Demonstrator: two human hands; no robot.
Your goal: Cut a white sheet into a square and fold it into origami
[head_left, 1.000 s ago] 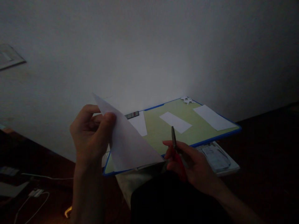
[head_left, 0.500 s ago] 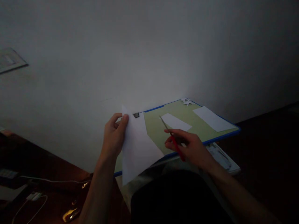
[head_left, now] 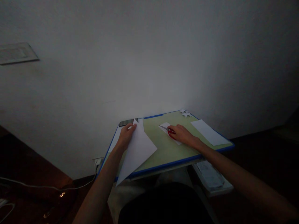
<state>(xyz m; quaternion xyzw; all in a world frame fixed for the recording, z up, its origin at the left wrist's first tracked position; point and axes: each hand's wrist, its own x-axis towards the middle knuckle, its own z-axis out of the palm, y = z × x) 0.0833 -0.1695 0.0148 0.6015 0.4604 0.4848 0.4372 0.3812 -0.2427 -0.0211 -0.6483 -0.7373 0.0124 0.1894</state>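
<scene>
My left hand (head_left: 126, 135) rests on the far corner of a white paper folded into a triangle (head_left: 137, 150), fingers closed along its edge, holding it down on the green, blue-edged table (head_left: 168, 149). The paper's near tip hangs over the table's front edge. My right hand (head_left: 181, 133) lies on the table's middle, wrapped round red-handled scissors (head_left: 166, 129), blades pointing left, on top of a small white paper strip (head_left: 162, 127).
A second white strip (head_left: 207, 132) lies at the table's right. A small white paper cutout (head_left: 185, 113) sits at the far corner, a dark phone (head_left: 126, 123) at the far left. A white wall stands close behind. Cables (head_left: 46, 186) run across the dark floor at left.
Both hands came down and forward from the air to the table. The folded paper now lies flat under my left hand, and the scissors rest on the small strip.
</scene>
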